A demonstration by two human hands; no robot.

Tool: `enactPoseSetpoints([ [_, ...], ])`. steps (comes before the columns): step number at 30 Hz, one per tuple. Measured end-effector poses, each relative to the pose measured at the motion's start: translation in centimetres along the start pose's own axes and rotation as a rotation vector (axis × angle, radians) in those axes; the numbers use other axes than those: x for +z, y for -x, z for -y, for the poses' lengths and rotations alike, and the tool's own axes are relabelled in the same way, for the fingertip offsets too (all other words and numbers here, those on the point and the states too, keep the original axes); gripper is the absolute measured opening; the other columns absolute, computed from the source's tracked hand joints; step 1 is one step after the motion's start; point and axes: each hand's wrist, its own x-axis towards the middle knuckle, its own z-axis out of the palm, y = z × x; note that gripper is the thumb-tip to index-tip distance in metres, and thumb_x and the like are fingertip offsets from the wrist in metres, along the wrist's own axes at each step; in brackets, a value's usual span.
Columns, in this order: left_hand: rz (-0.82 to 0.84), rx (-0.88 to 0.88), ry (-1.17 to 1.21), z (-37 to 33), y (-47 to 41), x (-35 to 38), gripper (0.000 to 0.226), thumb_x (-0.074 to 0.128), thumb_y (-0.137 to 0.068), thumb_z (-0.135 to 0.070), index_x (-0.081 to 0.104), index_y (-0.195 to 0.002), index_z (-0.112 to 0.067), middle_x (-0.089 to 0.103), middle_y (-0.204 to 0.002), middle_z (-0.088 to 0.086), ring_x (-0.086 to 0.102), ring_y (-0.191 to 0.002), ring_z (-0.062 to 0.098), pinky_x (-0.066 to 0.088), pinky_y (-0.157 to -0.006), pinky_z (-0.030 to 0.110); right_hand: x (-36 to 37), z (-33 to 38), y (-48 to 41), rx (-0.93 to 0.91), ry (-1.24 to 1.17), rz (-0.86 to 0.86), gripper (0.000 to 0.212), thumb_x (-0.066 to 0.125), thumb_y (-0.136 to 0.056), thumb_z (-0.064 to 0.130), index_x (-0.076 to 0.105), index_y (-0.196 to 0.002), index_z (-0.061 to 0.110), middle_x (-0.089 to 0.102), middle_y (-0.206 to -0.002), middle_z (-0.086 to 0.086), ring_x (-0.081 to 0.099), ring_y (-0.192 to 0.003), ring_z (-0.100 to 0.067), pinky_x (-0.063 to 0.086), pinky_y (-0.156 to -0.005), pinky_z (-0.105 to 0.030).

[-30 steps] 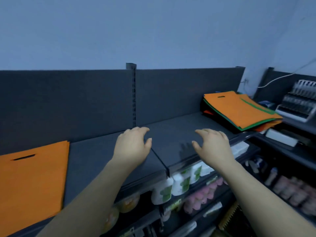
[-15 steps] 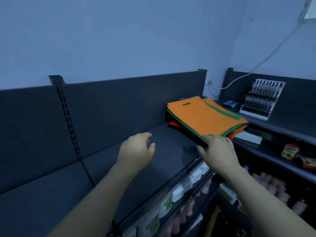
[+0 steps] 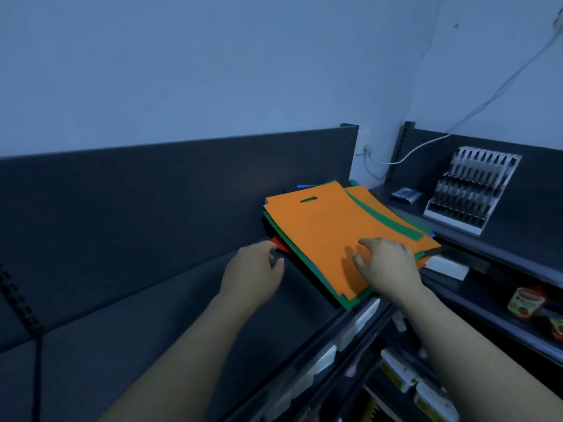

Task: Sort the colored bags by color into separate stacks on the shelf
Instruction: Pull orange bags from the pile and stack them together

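A mixed pile of flat bags lies at the right end of the dark shelf point(image 3: 170, 324). Its top is an orange bag point(image 3: 320, 226) with a slot handle; green bags point(image 3: 393, 222), a blue edge and a red corner point(image 3: 278, 243) stick out beneath. My right hand point(image 3: 387, 266) rests on the near part of the orange bag, fingers spread, gripping nothing. My left hand point(image 3: 256, 272) hovers open at the pile's left edge, fingertips near the red corner.
A white rack of small dark items point(image 3: 472, 190) stands on the adjoining shelf at right, with a white box point(image 3: 447, 266) below the pile's corner. A white cable point(image 3: 426, 147) runs along the wall. Lower shelves hold bottles and jars point(image 3: 525, 303).
The view has swung right, away from the single orange bag on the left. Both hands travelled right to the mixed pile; the right hand now lies on the top orange bag.
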Motion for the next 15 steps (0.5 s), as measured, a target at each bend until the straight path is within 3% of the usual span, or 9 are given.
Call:
enactPoseSetpoints([
  [4, 0.023, -0.098, 0.14, -1.9, -3.2, 3.7, 0.021, 0.053, -0.094, -0.029, 0.064, -0.108, -0.016, 0.065, -0.1, -0.005, 0.059, -0.088, 0.008, 0.051, -0.075, 0.024, 1.1, -2.7, -4.7, -0.017, 0.012, 0.028, 0.036, 0.04, -0.098, 0.039, 0.06, -0.119, 0.018, 0.061, -0.121, -0.004, 0.055, -0.112, -0.025, 0.032, -0.104, -0.042],
  [8, 0.041, -0.226, 0.239, -2.7, -5.2, 6.8, 0.018, 0.054, -0.094, -0.028, 0.053, -0.078, -0.02, 0.053, -0.074, -0.009, 0.048, -0.065, 0.0, 0.04, -0.055, 0.011, 2.2, -4.9, -7.8, -0.033, 0.011, 0.108, 0.037, 0.039, -0.098, 0.039, 0.058, -0.121, 0.018, 0.059, -0.122, -0.007, 0.054, -0.113, -0.027, 0.031, -0.107, -0.043],
  [10, 0.047, -0.275, 0.261, -2.7, -5.8, 7.9, 0.022, 0.055, -0.094, -0.029, 0.055, -0.077, -0.014, 0.061, -0.077, 0.002, 0.055, -0.066, 0.01, 0.045, -0.056, 0.018, 2.9, -5.6, -8.7, -0.046, -0.001, 0.171, 0.037, 0.039, -0.098, 0.041, 0.06, -0.117, 0.018, 0.061, -0.118, -0.005, 0.056, -0.11, -0.026, 0.029, -0.109, -0.045],
  [12, 0.032, -0.326, 0.32, -2.9, -6.2, 8.4, 0.028, 0.057, -0.092, -0.031, 0.065, -0.084, -0.005, 0.069, -0.088, 0.015, 0.066, -0.075, 0.025, 0.053, -0.066, 0.033, 3.9, -6.3, -9.2, -0.084, 0.005, 0.169, 0.036, 0.041, -0.097, 0.041, 0.063, -0.112, 0.018, 0.062, -0.115, -0.004, 0.058, -0.104, -0.025, 0.034, -0.106, -0.044],
  [15, 0.009, -0.395, 0.411, -3.1, -6.5, 8.9, 0.033, 0.06, -0.09, -0.035, 0.068, -0.091, -0.003, 0.069, -0.09, 0.01, 0.066, -0.078, 0.023, 0.055, -0.067, 0.037, 4.7, -6.7, -9.5, -0.156, -0.05, 0.104, 0.031, 0.043, -0.095, 0.032, 0.068, -0.105, 0.017, 0.066, -0.107, -0.004, 0.06, -0.094, -0.025, 0.047, -0.091, -0.038],
])
